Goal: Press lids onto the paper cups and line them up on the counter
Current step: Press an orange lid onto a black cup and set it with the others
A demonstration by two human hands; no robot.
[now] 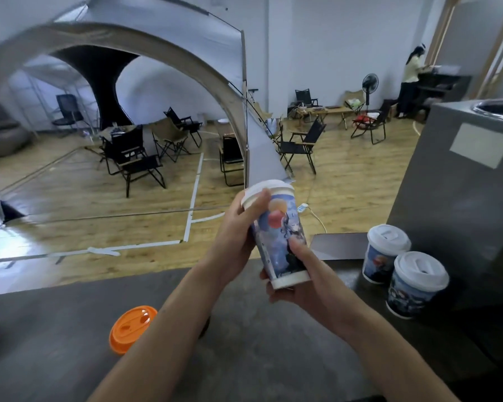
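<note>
You hold a paper cup (279,233) up in the middle of the frame, above the dark counter (259,343). The cup tips a little, with its top leaning to the left.

Your left hand (235,239) grips the top part of the cup. Its fingers curl round the side, and its thumb lies on the edge of the white lid (269,187). The lid sits on top of the cup. The picture is blurry there, so you cannot tell if the lid is pushed all the way down.

Your right hand (311,282) holds the bottom of the cup. Its thumb lies up the front, and its fingers curl under the base.

At the right of the frame, two more cups stand upright on the counter, just beside each other. The far cup (382,262) and the near cup (413,291) both have white lids on. They stand close to a big grey box (453,204).

At the lower left, an orange lid (132,329) lies on the counter, well apart from the cups.

Past the counter is a wood floor (99,216) with a big grey tent (169,44) and folding chairs (134,158). At the upper right, a person (408,82) stands near a fan (370,82).
</note>
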